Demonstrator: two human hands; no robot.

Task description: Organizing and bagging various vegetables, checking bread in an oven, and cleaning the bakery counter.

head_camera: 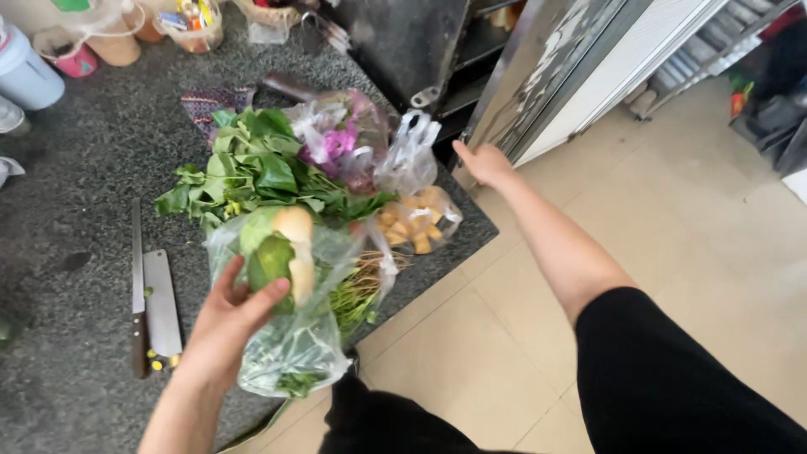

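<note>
My left hand (225, 326) grips a clear plastic bag of vegetables (290, 307), with a green vegetable and a pale one showing inside, held above the edge of a dark granite counter (76, 252). My right hand (483, 162) reaches out and rests on the edge of a metallic refrigerator door (546, 71). Loose leafy greens (261, 172) lie on the counter behind the bag. A bag with purple contents (340, 139) and a bag of yellow-orange chunks (416, 223) sit near the counter's right edge.
A cleaver (161, 303) and a thin knife (137, 286) lie on the counter left of my left hand. Cups, jars and a blue container (25, 71) stand along the back. Beige floor tiles (672, 219) spread to the right; a rack stands at the top right.
</note>
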